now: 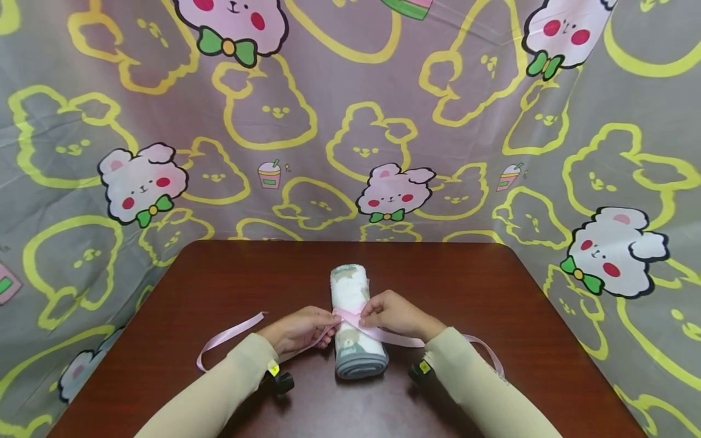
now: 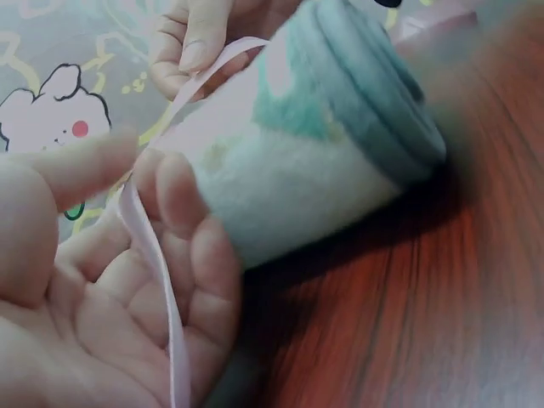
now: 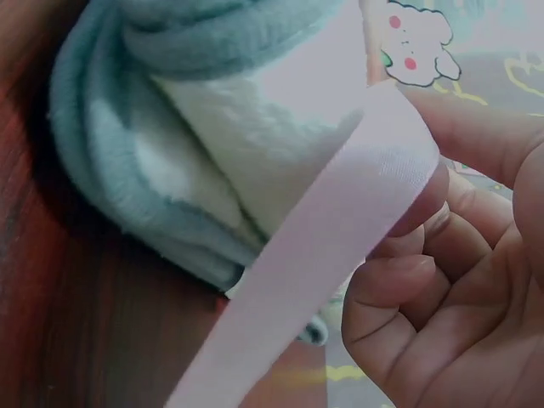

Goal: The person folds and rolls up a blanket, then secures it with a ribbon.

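Note:
A rolled towel (image 1: pixel 358 350), white with a grey-green edge and printed patches, lies lengthwise on the table. Around its middle passes a pink ribbon (image 1: pixel 378 334), crossed on top of the roll. My left hand (image 1: pixel 303 328) is at the towel's left side, pinching one length of ribbon between thumb and forefinger; in the left wrist view that ribbon (image 2: pixel 155 246) runs down across the curled fingers. On the other side my right hand (image 1: pixel 395 313) pinches the ribbon (image 3: pixel 314 221) over the roll, its thumb and forefinger at a fold of the band.
The dark red-brown table (image 1: pixel 246 274) carries the loose ribbon tails, one curving out to the left and one to the right past the sleeves. A patterned curtain (image 1: pixel 306 121) with cartoon animals hangs behind the table and along both sides.

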Action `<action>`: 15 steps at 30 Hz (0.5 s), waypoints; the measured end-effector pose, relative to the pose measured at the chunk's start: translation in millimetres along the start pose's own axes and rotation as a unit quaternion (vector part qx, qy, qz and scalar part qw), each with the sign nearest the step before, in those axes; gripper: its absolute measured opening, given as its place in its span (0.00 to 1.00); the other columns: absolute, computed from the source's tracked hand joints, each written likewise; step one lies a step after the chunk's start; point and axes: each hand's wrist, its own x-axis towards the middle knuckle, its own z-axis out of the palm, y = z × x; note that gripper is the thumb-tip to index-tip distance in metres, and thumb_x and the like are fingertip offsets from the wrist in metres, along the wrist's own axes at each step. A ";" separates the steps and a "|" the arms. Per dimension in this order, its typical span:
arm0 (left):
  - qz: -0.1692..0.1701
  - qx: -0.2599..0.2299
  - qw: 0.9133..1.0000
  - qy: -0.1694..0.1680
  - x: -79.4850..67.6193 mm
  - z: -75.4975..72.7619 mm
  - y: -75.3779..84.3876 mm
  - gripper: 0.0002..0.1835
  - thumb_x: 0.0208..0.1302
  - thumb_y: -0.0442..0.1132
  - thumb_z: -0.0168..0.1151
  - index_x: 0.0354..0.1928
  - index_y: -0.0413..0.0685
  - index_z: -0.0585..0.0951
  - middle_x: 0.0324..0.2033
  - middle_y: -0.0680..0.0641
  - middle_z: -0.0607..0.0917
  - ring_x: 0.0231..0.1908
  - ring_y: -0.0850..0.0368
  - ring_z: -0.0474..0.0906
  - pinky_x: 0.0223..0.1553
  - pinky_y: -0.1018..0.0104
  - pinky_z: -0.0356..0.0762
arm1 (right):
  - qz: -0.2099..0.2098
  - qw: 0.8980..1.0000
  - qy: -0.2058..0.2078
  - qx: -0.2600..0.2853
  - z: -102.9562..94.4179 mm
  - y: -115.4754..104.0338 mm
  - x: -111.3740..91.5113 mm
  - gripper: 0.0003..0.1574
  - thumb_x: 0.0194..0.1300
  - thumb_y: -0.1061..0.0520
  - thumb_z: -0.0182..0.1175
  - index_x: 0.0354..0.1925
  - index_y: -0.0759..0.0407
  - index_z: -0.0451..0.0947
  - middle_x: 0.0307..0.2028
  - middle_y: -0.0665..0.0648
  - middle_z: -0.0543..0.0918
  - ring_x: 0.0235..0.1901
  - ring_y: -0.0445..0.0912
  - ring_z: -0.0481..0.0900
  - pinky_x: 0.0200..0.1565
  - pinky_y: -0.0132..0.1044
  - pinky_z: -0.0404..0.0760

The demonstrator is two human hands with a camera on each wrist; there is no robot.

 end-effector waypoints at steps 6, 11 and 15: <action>0.029 -0.071 0.997 0.021 0.7 1.5 -1.2 0.09 0.73 0.34 0.50 0.37 0.46 0.79 0.31 0.50 0.84 0.29 0.61 0.79 0.34 0.68 0.77 | 0.025 0.997 -0.007 0.079 3.0 -5.5 0.6 0.05 0.58 0.60 0.70 0.33 0.61 0.85 0.23 0.51 0.81 0.23 0.40 0.72 0.25 0.33 0.71; 0.055 -0.090 0.992 0.062 2.6 8.0 0.2 0.07 0.72 0.34 0.52 0.37 0.48 0.79 0.31 0.51 0.84 0.27 0.61 0.77 0.34 0.67 0.76 | 0.031 0.996 -0.009 0.083 5.6 -8.3 0.0 0.06 0.57 0.60 0.70 0.34 0.61 0.84 0.22 0.50 0.80 0.20 0.40 0.71 0.23 0.31 0.71; 0.061 -0.108 0.987 0.101 7.2 14.9 3.7 0.08 0.71 0.38 0.56 0.33 0.48 0.81 0.26 0.53 0.82 0.21 0.64 0.70 0.28 0.70 0.72 | 0.023 0.996 -0.008 0.081 7.1 -10.1 -1.0 0.09 0.56 0.62 0.70 0.33 0.63 0.79 0.20 0.50 0.78 0.18 0.39 0.69 0.21 0.30 0.68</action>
